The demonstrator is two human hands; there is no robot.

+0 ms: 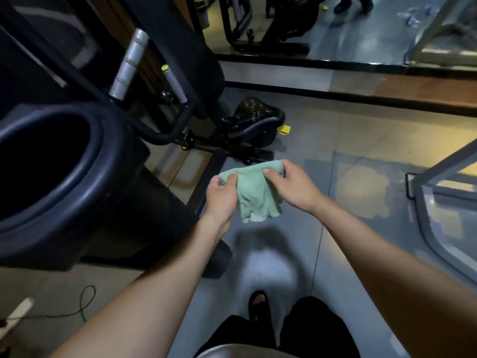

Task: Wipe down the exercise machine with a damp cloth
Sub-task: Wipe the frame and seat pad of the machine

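A pale green cloth (254, 193) hangs between both my hands in front of me, above the grey floor. My left hand (222, 196) pinches its left top corner. My right hand (293, 187) pinches the right top corner, and the rest of the cloth droops below. The black exercise machine (103, 161) fills the left side, with a large round black padded part close to me, silver handle grips (130, 63) above, and a black seat (254, 112) with a yellow lever farther off. Neither hand touches the machine.
A mirror wall (348, 29) runs along the back above a black and wood ledge. A grey metal frame (438, 202) stands at the right. A power strip with a black cable (85, 303) lies on the floor at lower left. My sandalled foot (258, 303) is below.
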